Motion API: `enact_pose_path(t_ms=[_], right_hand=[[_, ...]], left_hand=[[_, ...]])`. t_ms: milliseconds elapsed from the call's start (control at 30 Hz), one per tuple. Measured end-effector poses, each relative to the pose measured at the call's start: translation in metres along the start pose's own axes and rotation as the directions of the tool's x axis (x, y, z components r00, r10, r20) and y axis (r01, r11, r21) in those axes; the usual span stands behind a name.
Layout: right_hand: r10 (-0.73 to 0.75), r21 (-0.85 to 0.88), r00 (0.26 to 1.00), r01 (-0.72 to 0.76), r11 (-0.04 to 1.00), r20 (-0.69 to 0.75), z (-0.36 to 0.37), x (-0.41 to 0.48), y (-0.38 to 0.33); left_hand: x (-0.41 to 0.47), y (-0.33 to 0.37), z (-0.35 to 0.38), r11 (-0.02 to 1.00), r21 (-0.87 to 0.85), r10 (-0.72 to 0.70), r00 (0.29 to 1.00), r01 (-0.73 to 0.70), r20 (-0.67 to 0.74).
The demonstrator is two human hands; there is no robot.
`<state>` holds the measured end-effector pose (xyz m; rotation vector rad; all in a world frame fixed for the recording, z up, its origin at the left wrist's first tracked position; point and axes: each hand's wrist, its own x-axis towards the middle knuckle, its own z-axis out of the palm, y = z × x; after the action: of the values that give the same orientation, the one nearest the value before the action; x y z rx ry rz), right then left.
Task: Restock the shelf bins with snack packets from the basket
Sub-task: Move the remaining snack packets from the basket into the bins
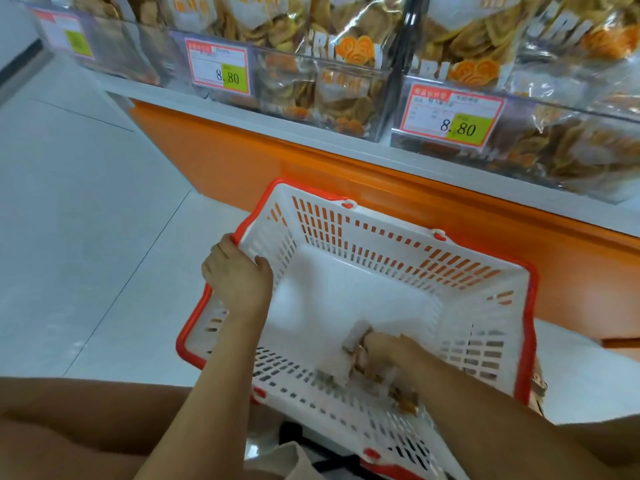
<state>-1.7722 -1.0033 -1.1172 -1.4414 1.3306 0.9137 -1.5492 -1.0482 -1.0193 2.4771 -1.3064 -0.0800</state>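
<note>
Pale floor tiles fill the left of the frame, and clear shelf bins of snacks cross the top. At lower centre my left hand grips the left rim of the basket. Inside it, my right hand clutches a blurred snack packet.

I'm seeing pale floor tiles stretching off to the left. An orange shelf base is running along the far side under a white ledge. Above it, a left price tag and a right price tag are both showing 8.80.
</note>
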Motion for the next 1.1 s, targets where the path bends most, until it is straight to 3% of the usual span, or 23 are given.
enact_pose_path(t_ms=[133,233,400,467,567,733,800,867,900,933,1000,1100], right_hand=[[-0.046,-0.001,0.998,0.046,0.999,-0.039,-0.015,-0.003,-0.003],[-0.106,-0.078,0.992,0.101,0.992,-0.066,-0.047,-0.019,-0.006],[-0.149,0.100,0.912,0.201,0.974,-0.383,-0.098,-0.048,-0.008],[-0.212,0.168,0.790,0.368,0.915,-0.575,-0.111,-0.064,-0.010],[-0.233,0.265,0.583,0.641,0.721,-0.778,-0.121,-0.092,-0.018],[-0.287,-0.005,0.329,0.650,0.760,-0.900,-0.120,-0.123,-0.032],[-0.327,-0.118,0.205,0.657,0.745,-0.923,-0.116,-0.136,-0.034],[-0.383,-0.277,0.026,0.645,0.712,-0.923,-0.111,-0.145,-0.033],[-0.404,-0.335,-0.039,0.635,0.696,-0.914,-0.107,-0.147,-0.032],[-0.413,-0.374,-0.088,0.623,0.687,-0.906,-0.104,-0.147,-0.029],[-0.406,-0.417,-0.157,0.577,0.702,-0.900,-0.100,-0.147,-0.023],[-0.350,-0.395,-0.189,0.537,0.745,-0.918,-0.096,-0.156,-0.016]], left_hand=[[0.001,0.001,0.001,1.000,-0.001,-0.018,1.000,0.018,0.010],[0.002,0.003,-0.004,0.999,0.006,-0.047,0.994,0.047,0.094],[0.012,0.005,-0.019,0.995,-0.044,-0.080,0.970,0.093,0.231],[0.015,0.005,-0.027,0.986,-0.146,-0.037,0.965,0.076,0.259],[0.014,0.018,-0.044,0.948,-0.319,0.082,0.969,-0.003,0.235],[-0.001,0.053,-0.068,0.891,-0.453,0.184,0.933,-0.026,0.308],[-0.008,0.058,-0.073,0.848,-0.515,0.157,0.871,0.123,0.466],[-0.015,0.064,-0.075,0.684,-0.569,0.135,0.687,0.456,0.714],[-0.020,0.067,-0.076,0.581,-0.574,0.181,0.595,0.578,0.783],[-0.024,0.070,-0.075,0.492,-0.590,0.243,0.550,0.640,0.799],[-0.032,0.075,-0.074,0.379,-0.640,0.318,0.556,0.668,0.768],[-0.035,0.077,-0.080,0.348,-0.693,0.393,0.572,0.632,0.719]])
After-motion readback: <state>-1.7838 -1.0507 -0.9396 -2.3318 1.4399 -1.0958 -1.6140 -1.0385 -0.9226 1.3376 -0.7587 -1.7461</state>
